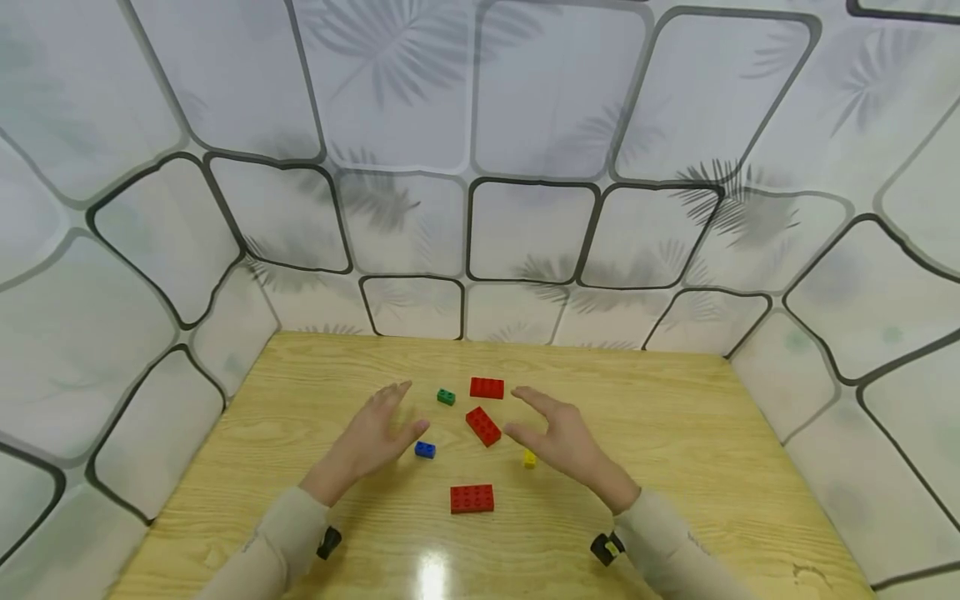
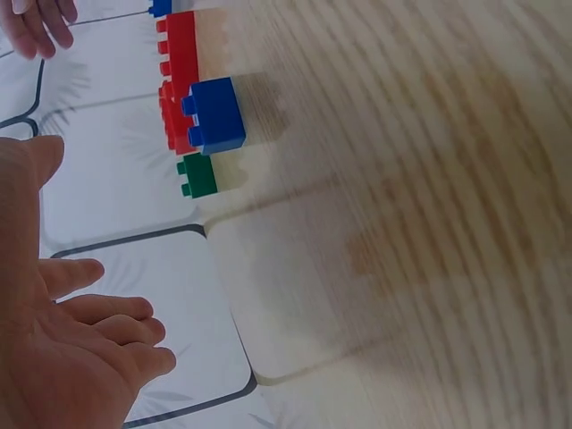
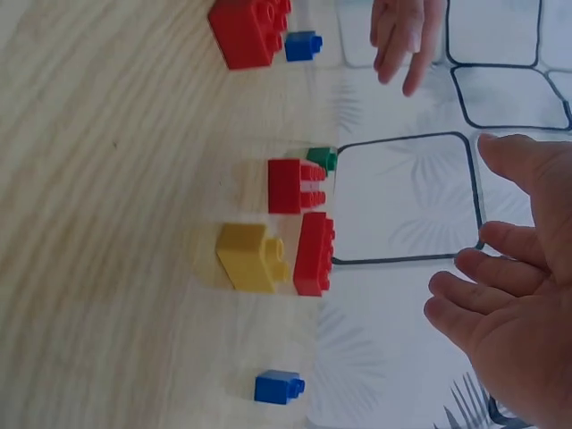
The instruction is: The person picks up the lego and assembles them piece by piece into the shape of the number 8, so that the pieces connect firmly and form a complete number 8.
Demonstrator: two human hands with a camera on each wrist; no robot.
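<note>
My left hand [image 1: 369, 440] is held over the wooden table with fingers loosely extended and nothing in it. Below its thumb lies a small blue brick [image 1: 425, 450], with a small green brick [image 1: 446, 397] farther back. On the other side my right hand [image 1: 567, 440], also free of any object, hovers with its thumb toward the middle. A yellow brick [image 1: 529, 459] shows partly beneath it. Between the hands lies a slanted red brick [image 1: 483, 427]; another red brick [image 1: 487, 388] is behind it, and a third red brick [image 1: 472, 498] sits nearer me.
A second blue brick [image 3: 279, 387] stands on the table in the right wrist view; in the head view it is hidden. The wooden table [image 1: 300, 383] is enclosed at the back and sides by patterned white panels [image 1: 532, 229].
</note>
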